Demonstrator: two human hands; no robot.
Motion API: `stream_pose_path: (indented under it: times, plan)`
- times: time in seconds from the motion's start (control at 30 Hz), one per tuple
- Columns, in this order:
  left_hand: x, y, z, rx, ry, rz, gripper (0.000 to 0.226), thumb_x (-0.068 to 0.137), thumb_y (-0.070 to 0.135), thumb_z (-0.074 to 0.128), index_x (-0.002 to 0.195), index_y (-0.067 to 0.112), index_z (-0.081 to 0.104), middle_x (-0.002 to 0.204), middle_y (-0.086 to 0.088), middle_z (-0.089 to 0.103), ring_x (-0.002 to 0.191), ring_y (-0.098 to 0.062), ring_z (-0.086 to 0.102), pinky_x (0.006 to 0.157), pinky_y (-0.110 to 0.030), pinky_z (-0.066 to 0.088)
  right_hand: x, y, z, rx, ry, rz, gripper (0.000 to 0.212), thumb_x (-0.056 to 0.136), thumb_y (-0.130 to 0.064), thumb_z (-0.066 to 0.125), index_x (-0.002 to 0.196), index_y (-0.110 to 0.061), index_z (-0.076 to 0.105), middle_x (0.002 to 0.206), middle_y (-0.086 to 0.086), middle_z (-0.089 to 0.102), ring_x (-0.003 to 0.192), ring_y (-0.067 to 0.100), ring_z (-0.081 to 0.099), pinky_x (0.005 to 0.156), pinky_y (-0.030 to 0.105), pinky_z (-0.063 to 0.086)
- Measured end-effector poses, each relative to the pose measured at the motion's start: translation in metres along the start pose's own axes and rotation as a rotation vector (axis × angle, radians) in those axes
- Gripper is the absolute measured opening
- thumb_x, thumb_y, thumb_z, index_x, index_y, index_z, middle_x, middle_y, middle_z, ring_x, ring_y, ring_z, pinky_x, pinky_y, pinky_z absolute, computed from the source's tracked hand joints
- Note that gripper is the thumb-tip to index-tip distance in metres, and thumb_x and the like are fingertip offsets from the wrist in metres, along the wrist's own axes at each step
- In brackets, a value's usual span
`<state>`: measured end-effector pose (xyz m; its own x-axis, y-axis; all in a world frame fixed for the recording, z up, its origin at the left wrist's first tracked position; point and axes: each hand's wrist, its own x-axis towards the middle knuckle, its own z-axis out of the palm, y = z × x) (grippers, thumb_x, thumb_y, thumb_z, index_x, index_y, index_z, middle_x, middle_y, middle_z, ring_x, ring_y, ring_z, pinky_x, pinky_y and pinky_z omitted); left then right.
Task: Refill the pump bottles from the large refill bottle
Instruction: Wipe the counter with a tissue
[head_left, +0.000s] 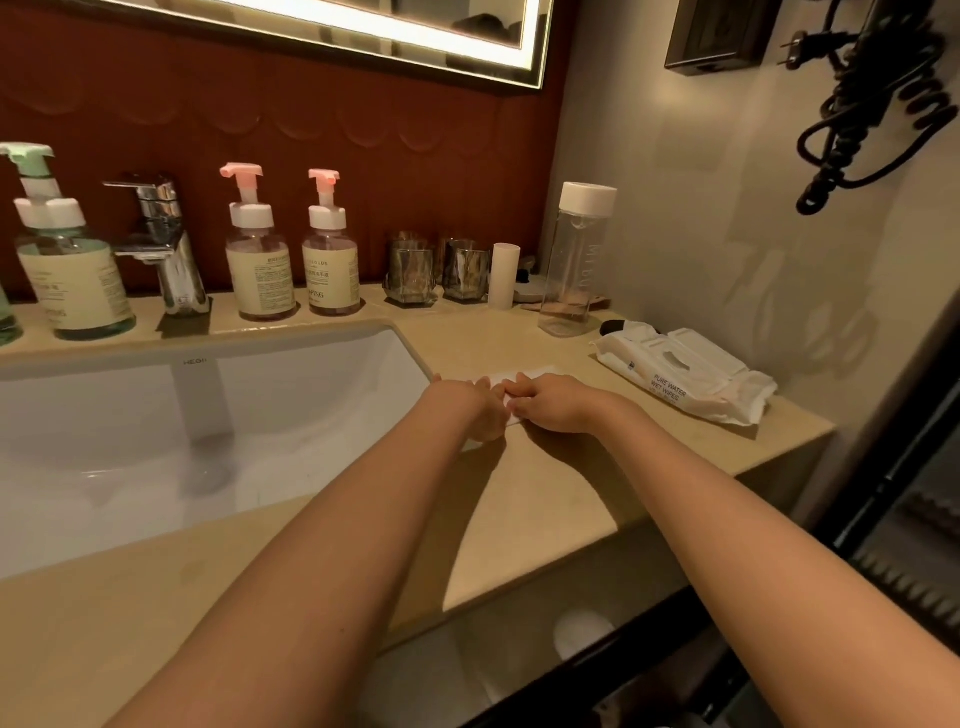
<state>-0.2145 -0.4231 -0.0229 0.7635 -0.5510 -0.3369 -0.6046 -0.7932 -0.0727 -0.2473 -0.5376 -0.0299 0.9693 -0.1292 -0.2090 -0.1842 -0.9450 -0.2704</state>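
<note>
The right hand (553, 408) has its fingers (511, 388) curled, pinching a white paper sheet (525, 375) flat on the surface (545, 483) beside the sink (291, 364). The left hand (475, 410) rests on the sheet too, but whether it grips cannot be told. The pink pump bottles (260, 270) stand capped by the back wall, well apart, so the sheet is probably preparation against spills.

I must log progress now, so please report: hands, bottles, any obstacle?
Left hand and right hand both on white paper, grip unclear. Pump bottles untouched at the back, tops on. Nothing seen in the way.
</note>
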Motion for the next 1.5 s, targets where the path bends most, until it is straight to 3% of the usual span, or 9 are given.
stream_pose_path:
  times: [0.43,0.77,0.93,1.0,1.1,1.2,1.33,1.5]
  plan:
    - [-0.021,0.063,0.000,0.005,0.035,0.029,0.056,0.102,0.031,0.025,0.150,0.020,-0.001,0.159,-0.003,0.001,0.146,-0.024,0.003,0.115,-0.050,-0.006,-0.056,0.042,-0.006,0.038,0.019,0.047,0.043,0.101,-0.027,0.033,0.145,-0.025,0.033,0.155,-0.001,0.022,0.138,0.025,0.028,0.112,0.039,0.022]
    - [-0.020,0.096,-0.009,-0.051,0.040,0.106,0.050,0.102,0.033,0.025,0.149,0.017,0.017,0.154,-0.007,0.024,0.143,-0.026,0.018,0.115,-0.048,0.001,-0.083,0.071,-0.019,-0.036,-0.021,0.161,0.043,0.102,-0.026,0.033,0.145,-0.023,0.033,0.153,0.001,0.029,0.139,0.023,0.027,0.112,0.034,0.019]
    - [-0.010,0.104,-0.008,-0.099,0.035,0.125,0.050,0.101,0.042,0.025,0.143,0.018,0.035,0.147,-0.007,0.038,0.137,-0.026,0.029,0.114,-0.049,0.006,-0.094,0.078,-0.023,0.014,-0.044,0.233,0.041,0.099,-0.022,0.041,0.140,-0.020,0.043,0.142,0.001,0.046,0.126,0.021,0.044,0.103,0.030,0.033]
    - [-0.010,0.103,-0.010,-0.106,0.052,0.134,0.052,0.100,0.046,0.025,0.141,0.018,0.040,0.145,-0.006,0.041,0.136,-0.026,0.031,0.113,-0.051,0.006,-0.096,0.079,-0.025,0.015,-0.062,0.249,0.037,0.098,-0.019,0.042,0.134,-0.016,0.051,0.131,0.005,0.055,0.118,0.025,0.051,0.102,0.034,0.040]
    - [-0.015,0.102,-0.011,-0.118,0.082,0.162,0.052,0.099,0.047,0.026,0.138,0.017,0.044,0.143,-0.006,0.044,0.135,-0.026,0.034,0.112,-0.051,0.008,-0.099,0.072,-0.028,0.004,-0.115,0.291,0.035,0.091,-0.004,0.043,0.124,-0.004,0.058,0.111,0.016,0.063,0.105,0.029,0.059,0.086,0.039,0.051]
    - [-0.019,0.101,-0.011,-0.134,0.118,0.187,0.049,0.100,0.044,0.030,0.134,0.016,0.049,0.139,-0.005,0.048,0.131,-0.025,0.039,0.111,-0.050,0.012,-0.103,0.063,-0.031,-0.001,-0.111,0.308,0.044,0.081,0.006,0.051,0.124,-0.001,0.057,0.120,0.019,0.060,0.099,0.026,0.061,0.085,0.037,0.054]
    - [-0.020,0.095,-0.010,-0.173,0.151,0.179,0.045,0.099,0.042,0.036,0.130,0.016,0.054,0.132,-0.004,0.055,0.124,-0.025,0.045,0.109,-0.048,0.018,-0.108,0.055,-0.030,-0.091,-0.019,0.243,0.039,0.084,-0.003,0.061,0.123,-0.012,0.062,0.114,0.010,0.063,0.097,0.024,0.065,0.085,0.035,0.056]
    - [-0.023,0.082,-0.009,-0.254,0.169,0.188,0.040,0.096,0.036,0.046,0.126,0.012,0.058,0.123,-0.007,0.060,0.113,-0.025,0.053,0.105,-0.043,0.035,-0.115,0.048,-0.031,-0.027,-0.009,0.190,0.040,0.076,-0.001,0.072,0.114,-0.014,0.067,0.109,0.007,0.064,0.093,0.022,0.065,0.077,0.028,0.057]
